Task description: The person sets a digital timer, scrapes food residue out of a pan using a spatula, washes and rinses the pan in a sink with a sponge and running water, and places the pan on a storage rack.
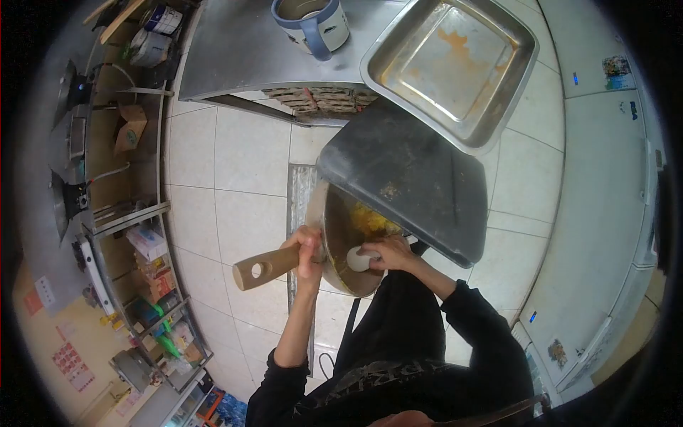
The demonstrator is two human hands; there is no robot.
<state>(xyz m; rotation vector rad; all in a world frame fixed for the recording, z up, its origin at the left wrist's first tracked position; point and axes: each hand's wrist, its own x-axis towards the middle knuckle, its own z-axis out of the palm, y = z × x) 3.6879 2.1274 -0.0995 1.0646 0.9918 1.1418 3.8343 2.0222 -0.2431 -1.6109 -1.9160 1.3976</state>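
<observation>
My left hand (307,253) is wrapped round the base of the wooden handle (267,267) of a pan (315,213), which is tilted on its side. Inside the pan my right hand (390,253) holds a small white round object (358,259) against the inner wall. Yellow food scraps (370,220) lie deeper in, beside the edge of a dark grey bin lid or board (413,178) that partly hides the pan's mouth.
A metal table (228,50) at the top bears a blue and white mug (313,32). A stained steel tray (455,64) sits above the dark board. Shelves (128,213) with goods line the left; a white fridge (605,178) stands at the right.
</observation>
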